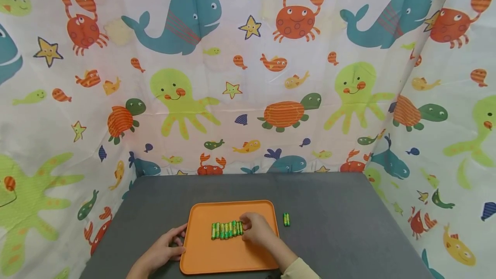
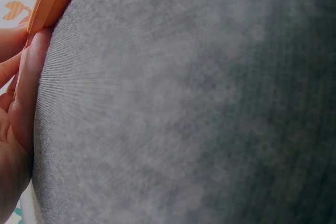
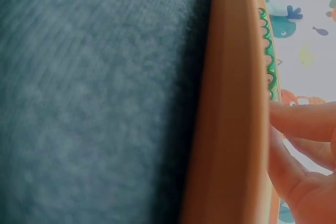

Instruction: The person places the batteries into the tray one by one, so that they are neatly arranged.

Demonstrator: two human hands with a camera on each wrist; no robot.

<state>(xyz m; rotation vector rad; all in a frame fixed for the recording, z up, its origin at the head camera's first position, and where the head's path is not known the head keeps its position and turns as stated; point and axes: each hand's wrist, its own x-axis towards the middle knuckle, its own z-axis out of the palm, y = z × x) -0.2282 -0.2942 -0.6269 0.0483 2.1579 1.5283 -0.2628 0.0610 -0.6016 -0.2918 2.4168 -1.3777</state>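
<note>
A row of several green and yellow batteries (image 1: 226, 230) lies side by side on an orange tray (image 1: 217, 257). Curled over the row's right end, my right hand (image 1: 256, 229) pinches the last battery between thumb and fingers. In the right wrist view, those fingers (image 3: 302, 119) are close against the battery ends, and the tray's rim hides part of the grip. My left hand (image 1: 164, 246) rests on the table beside the tray, its thumb and fingertips touching the left edge. The left wrist view has its fingers (image 2: 37, 59) right at the tray's side.
Two more batteries (image 1: 286, 219) stand close together on the dark grey table (image 1: 329, 227), just right of the tray. A white curtain (image 1: 240, 81) printed with sea animals encloses the table at the back and both sides.
</note>
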